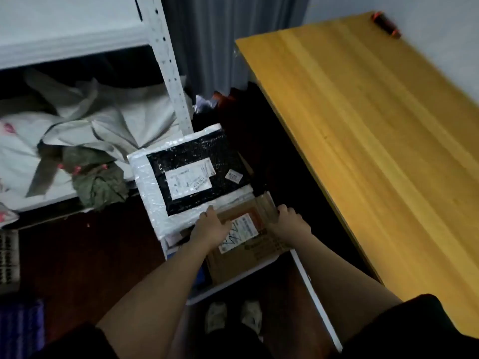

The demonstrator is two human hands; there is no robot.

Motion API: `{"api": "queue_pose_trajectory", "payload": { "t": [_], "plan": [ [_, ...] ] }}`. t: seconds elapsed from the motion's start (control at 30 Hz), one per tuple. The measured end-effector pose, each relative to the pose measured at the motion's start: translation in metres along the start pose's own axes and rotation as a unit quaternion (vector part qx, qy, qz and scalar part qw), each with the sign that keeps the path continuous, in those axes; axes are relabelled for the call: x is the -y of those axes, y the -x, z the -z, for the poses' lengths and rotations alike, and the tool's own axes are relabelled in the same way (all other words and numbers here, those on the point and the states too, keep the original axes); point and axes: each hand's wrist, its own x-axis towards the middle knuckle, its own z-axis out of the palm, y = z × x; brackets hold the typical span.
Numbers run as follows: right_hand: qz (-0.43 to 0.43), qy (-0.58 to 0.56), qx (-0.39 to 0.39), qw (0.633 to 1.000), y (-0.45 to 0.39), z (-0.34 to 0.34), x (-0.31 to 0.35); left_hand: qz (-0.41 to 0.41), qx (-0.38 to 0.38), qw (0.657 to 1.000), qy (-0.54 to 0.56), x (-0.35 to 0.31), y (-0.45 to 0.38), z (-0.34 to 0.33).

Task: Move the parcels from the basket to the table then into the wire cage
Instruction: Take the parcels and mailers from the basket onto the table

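Gripping the box (pixel 243 244) in the basket (pixel 305 270) at 6 o'clock, your left hand (pixel 211 228) and right hand (pixel 289 221) curl fingers over its far edge. The mailer (pixel 186 174) overlaps it at 11 o'clock; lifting may drag it off.

Table (pixel 375 141): top bare except small red-black object (pixel 386 24) at far corner.
Basket (pixel 305 270): bubble-wrap parcel (pixel 181 177) overlaps cardboard box (pixel 246 244).
Left: shelf post (pixel 168 71), heaped bags (pixel 77 125).

Brown cardboard parcel (pixel 248 244) beside black-and-white bubble mailer (pixel 186 174), both label-up.
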Motion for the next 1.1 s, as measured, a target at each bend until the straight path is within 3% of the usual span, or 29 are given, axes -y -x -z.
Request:
{"api": "queue_pose_trajectory", "payload": {
  "t": [0.1,0.3,0.43,0.57,0.93,1.1],
  "plan": [
    [-0.043,-0.019,-0.004,0.999,-0.017,-0.031,-0.011,0.039,0.019,0.998,0.036,0.032,-0.026,-0.022],
    [-0.096,-0.125,-0.036,0.987,-0.045,-0.078,-0.036,0.128,-0.03,0.98,0.148,0.065,-0.05,-0.062],
    [-0.126,-0.254,-0.02,0.959,-0.061,-0.096,-0.047,0.205,-0.042,0.938,0.278,0.072,-0.068,-0.073],
    [-0.135,-0.324,-0.028,0.936,-0.06,-0.095,-0.05,0.224,-0.05,0.899,0.374,0.07,-0.067,-0.07],
    [-0.128,-0.243,-0.14,0.951,0.063,-0.024,-0.024,0.172,-0.038,0.872,0.457,0.034,0.061,-0.019],
    [-0.089,-0.316,-0.234,0.915,0.122,0.021,-0.005,0.121,-0.093,0.883,0.444,0.01,0.124,0.022]
  ]
}}
